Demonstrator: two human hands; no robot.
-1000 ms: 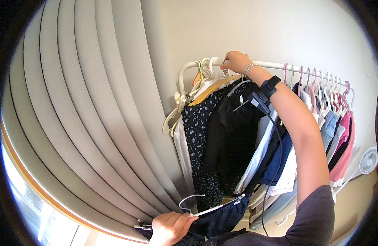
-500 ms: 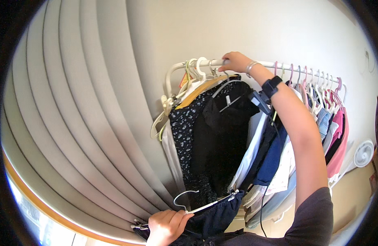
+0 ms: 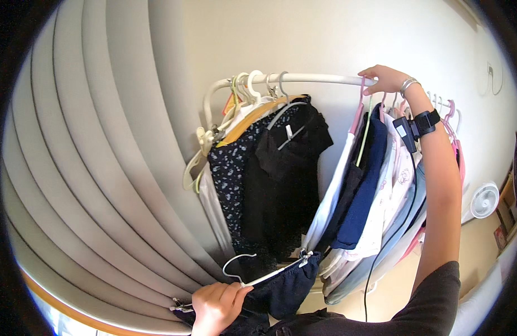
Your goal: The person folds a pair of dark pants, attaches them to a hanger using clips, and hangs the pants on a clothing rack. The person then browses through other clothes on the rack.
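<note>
My left hand (image 3: 216, 302), low in the view, is closed around a white clip hanger (image 3: 269, 277). Its bare hook points up, and a dark navy garment (image 3: 292, 288) hangs from its clips. Up at the white clothes rail (image 3: 320, 78), my right hand (image 3: 388, 79) curls over the bar, thumb below, at the hook of a pink hanger (image 3: 359, 103). To the left of that hand a black top (image 3: 286, 173) hangs on a grey hanger (image 3: 283, 115), beside a black patterned garment (image 3: 227, 185) on a wooden hanger (image 3: 253, 120).
Light blue, navy (image 3: 362, 190) and white clothes (image 3: 390, 196) hang close together under my right arm. A pleated grey curtain (image 3: 118, 168) runs down the left. At the right stands a white fan (image 3: 485, 200). A black cable (image 3: 376, 257) trails from my right wrist.
My right hand has moved right along the rail, from the grey hanger's hook to the pink hanger. A gap now shows right of the black top. My left hand still holds the clip hanger.
</note>
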